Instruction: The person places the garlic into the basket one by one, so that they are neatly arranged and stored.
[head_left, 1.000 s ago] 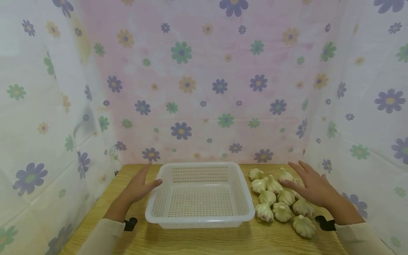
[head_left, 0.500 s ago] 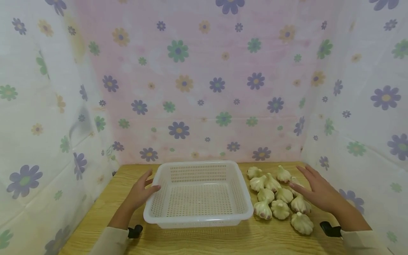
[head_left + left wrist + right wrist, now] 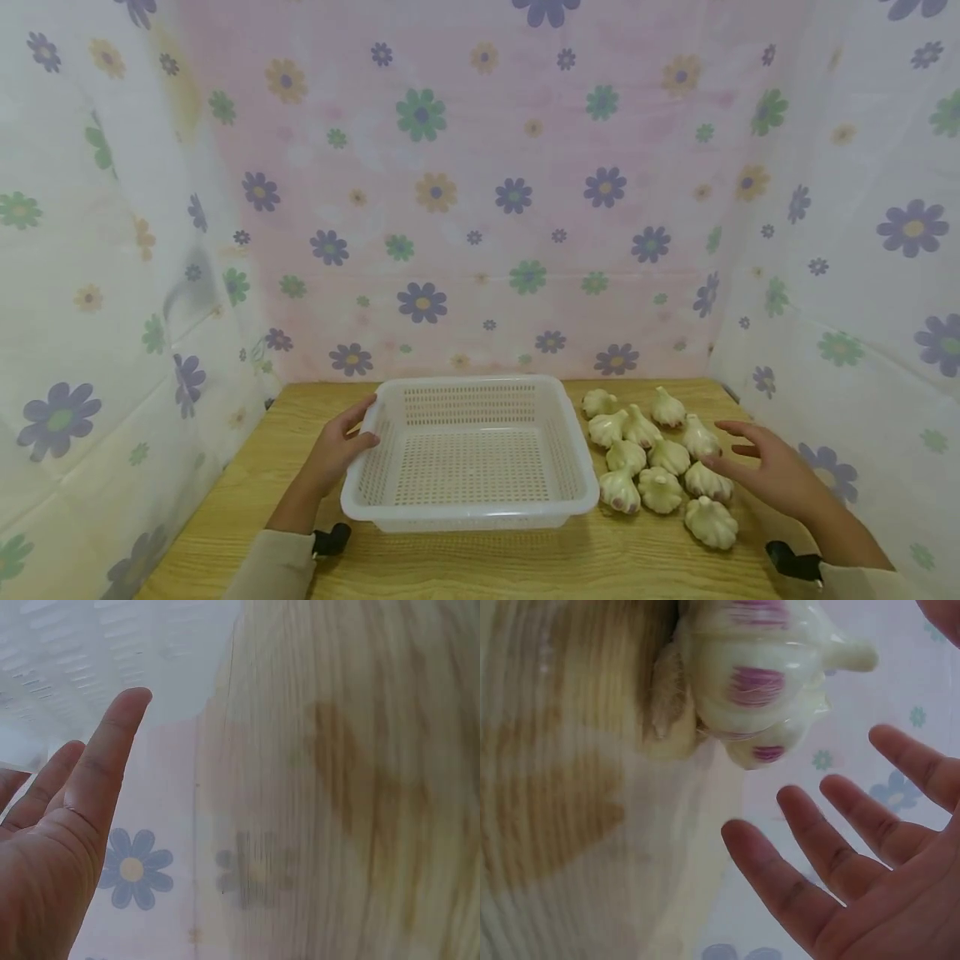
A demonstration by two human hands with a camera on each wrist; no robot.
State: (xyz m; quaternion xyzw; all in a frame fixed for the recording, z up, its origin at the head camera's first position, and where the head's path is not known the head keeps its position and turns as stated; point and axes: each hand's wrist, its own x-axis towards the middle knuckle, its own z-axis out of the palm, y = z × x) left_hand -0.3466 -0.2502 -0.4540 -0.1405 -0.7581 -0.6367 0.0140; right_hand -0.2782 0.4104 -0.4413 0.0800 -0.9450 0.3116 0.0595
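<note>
At the left rim of a white plastic basket (image 3: 472,508) is my left hand (image 3: 333,454). Its thumb lies over the rim, while straight fingers (image 3: 105,761) run beside the outer wall in the left wrist view. On the right, my right hand (image 3: 776,471) is beside a pile of garlic bulbs, its thumb toward a bulb (image 3: 708,482) at the pile's right side. Spread fingers (image 3: 787,889) of that hand hold nothing in the right wrist view, where a purple-marked garlic bulb (image 3: 757,682) shows close by.
The basket has slotted walls and nothing inside. Several more garlic bulbs (image 3: 660,490) lie to its right on the wooden table (image 3: 465,571). Flower-patterned cloth (image 3: 480,317) walls in the table at the back and both sides.
My left hand has come in to the basket's left rim. My right hand has drawn back to the right and lower, uncovering a garlic bulb.
</note>
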